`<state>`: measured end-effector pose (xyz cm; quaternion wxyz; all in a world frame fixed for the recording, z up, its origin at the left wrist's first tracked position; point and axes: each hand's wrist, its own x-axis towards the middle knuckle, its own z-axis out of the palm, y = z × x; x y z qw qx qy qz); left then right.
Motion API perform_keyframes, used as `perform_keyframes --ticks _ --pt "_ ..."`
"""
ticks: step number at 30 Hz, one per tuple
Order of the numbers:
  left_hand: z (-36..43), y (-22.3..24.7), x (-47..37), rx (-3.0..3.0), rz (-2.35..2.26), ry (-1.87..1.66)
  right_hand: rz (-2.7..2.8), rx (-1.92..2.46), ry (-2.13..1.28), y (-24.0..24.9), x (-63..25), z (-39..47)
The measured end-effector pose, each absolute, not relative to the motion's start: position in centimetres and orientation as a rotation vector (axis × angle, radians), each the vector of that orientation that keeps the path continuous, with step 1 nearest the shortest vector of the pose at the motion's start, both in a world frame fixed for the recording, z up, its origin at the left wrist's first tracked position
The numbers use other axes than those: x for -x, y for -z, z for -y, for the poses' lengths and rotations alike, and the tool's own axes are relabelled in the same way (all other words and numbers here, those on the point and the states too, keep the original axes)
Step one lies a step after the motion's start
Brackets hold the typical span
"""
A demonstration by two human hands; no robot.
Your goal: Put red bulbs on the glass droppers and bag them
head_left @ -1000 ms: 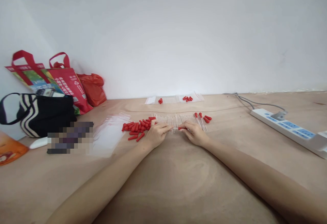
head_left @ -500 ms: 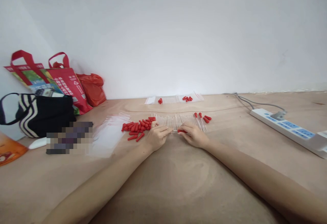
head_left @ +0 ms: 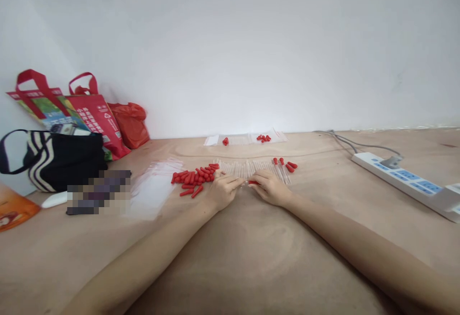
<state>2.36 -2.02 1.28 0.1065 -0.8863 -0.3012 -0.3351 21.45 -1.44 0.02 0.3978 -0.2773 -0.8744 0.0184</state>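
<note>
My left hand (head_left: 224,189) is closed on a thin clear tube, just right of a heap of red rubber bulbs (head_left: 196,177). Close beside it, my right hand (head_left: 269,188) pinches a red bulb (head_left: 253,182), partly hidden by the fingers. The tube's end meets the bulb between the two hands; how far it goes in cannot be seen. Behind both hands lies a row of clear thin tubes (head_left: 235,169). Several loose red bulbs (head_left: 292,165) rest right of the row.
Clear plastic bags (head_left: 154,188) lie left of the heap. Filled bags (head_left: 240,139) are by the wall. A white power strip (head_left: 406,180) with a grey cable sits right. A black bag (head_left: 72,159), red shopping bags (head_left: 98,118) and a blurred dark object (head_left: 102,192) stand or lie left.
My right hand has moved slightly left, closer to my left hand. Less of the tube shows between them.
</note>
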Motion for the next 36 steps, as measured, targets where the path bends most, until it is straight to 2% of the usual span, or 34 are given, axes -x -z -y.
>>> perform_keyframes --ticks 8,14,20,25,29,36 --pt "1.6 -1.3 -2.7 2.522 1.162 1.226 1.572 0.771 -0.946 0.1 -20.3 0.9" --pt "2.2 -1.5 -2.9 2.548 1.164 1.240 1.398 0.732 -1.135 -1.0 -19.6 1.2" --pt "1.3 -1.3 -2.1 2.426 1.430 1.100 1.245 0.957 -0.947 -3.9 -25.1 -1.8" --pt "0.6 -0.7 -1.9 2.394 1.552 0.922 1.337 1.496 -0.673 -5.3 -31.3 -3.6" --pt "0.6 -0.5 -2.0 2.386 1.589 0.862 1.730 1.968 -0.309 -4.5 -32.0 -4.0" --pt "0.4 -0.5 -1.9 2.381 1.632 0.794 1.915 2.080 -0.180 -1.8 -29.8 -4.6"
